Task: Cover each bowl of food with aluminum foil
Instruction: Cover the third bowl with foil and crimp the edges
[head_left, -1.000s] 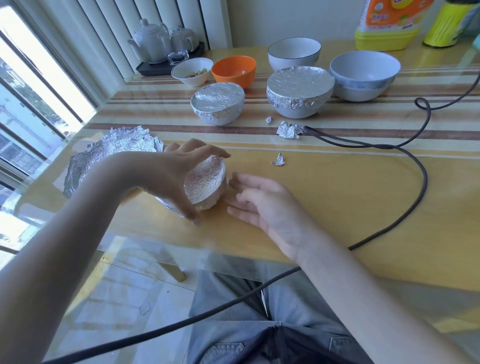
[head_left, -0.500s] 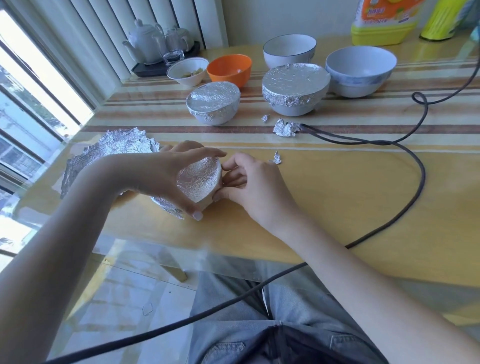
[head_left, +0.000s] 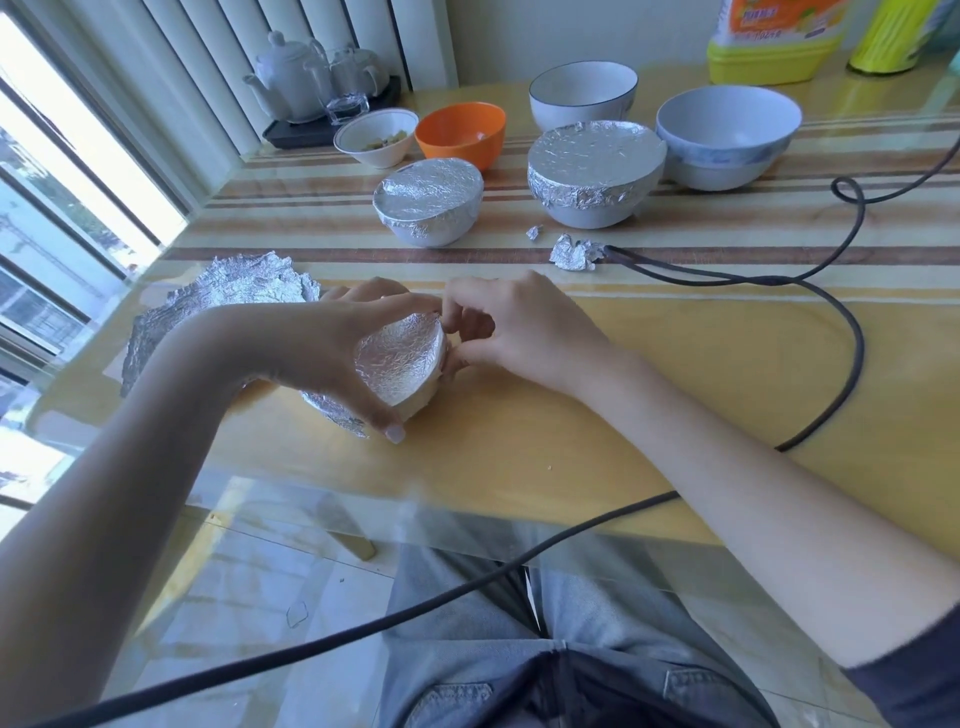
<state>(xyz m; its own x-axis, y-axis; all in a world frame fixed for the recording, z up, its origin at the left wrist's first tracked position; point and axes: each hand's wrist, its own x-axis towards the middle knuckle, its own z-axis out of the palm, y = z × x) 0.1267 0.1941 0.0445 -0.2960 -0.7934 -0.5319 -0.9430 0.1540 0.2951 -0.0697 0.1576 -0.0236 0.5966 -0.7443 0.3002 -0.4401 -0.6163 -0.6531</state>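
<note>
Right now a small pale bowl with crinkled silver foil over its mouth (head_left: 402, 358) sits near the bench's front-left edge, tipped so its top faces the camera. Left hand (head_left: 317, 345) is curled round it, thumb at the near side, fingers over the far rim; right hand (head_left: 524, 325) pinches the foil at the right rim w/ bent fingers (head_left: 457, 317), prob. crimping it down. Foil is thin, light, tears easily & keeps any crease, so best taken at the overhang below the rim and pressed in short bits; bowl looks light & smooth, apt to slide unless steadied. A loose crumpled foil sheet (head_left: 228, 291) lies just behind the left wrist. Further back, two foil-covered bowls (head_left: 428, 200), an open orange bowl (head_left: 460, 130), small white bowl w/ food (head_left: 376, 136) and two open white bowls (head_left: 727, 130) wait. Bench (head_left: 649, 415) is glossy yellow w/ brown stripes under glass, black cable (head_left: 852, 343) looping across; window & blinds at left.
</note>
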